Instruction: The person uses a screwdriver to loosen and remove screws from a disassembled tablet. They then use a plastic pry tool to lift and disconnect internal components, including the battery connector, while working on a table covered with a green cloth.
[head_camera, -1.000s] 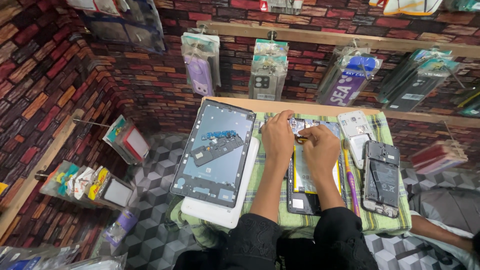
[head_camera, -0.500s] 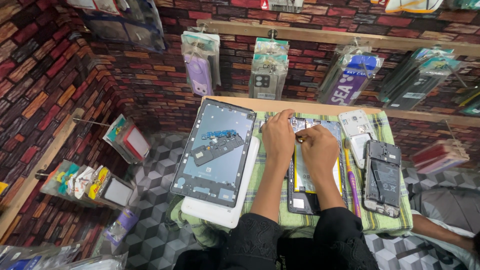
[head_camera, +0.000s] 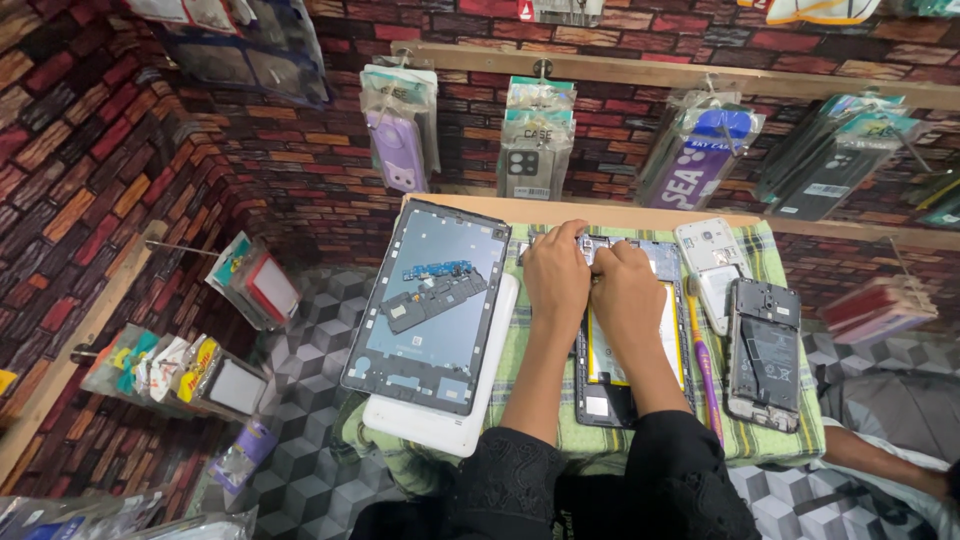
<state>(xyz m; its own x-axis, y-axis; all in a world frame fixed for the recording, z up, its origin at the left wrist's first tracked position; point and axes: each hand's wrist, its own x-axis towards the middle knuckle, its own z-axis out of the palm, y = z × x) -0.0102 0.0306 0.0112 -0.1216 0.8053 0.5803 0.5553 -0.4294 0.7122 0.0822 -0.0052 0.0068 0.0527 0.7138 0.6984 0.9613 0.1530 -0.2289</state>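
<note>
Resting side by side, the left hand (head_camera: 556, 278) and the right hand (head_camera: 626, 290) are placed on the upper part of an opened black tablet with an exposed yellowish battery (head_camera: 604, 375), which lies flat on a green checked cloth (head_camera: 775, 440) in the middle of the small wooden counter (head_camera: 600, 213). Both hands are curled, with the fingertips pressed down on the top edge of the tablet; whether something small is pinched between them cannot be told. A dark grey tablet back cover with loose black parts on it (head_camera: 428, 305) is laid over a white tablet (head_camera: 450, 425), just beside the left forearm. To the right, a violet pen-like tool (head_camera: 703, 370), a white phone (head_camera: 710, 250) and an opened black phone with bare battery (head_camera: 765, 352) are seen on the cloth. Packaged phone cases (head_camera: 535, 150) are hung on the brick-pattern wall behind.
</note>
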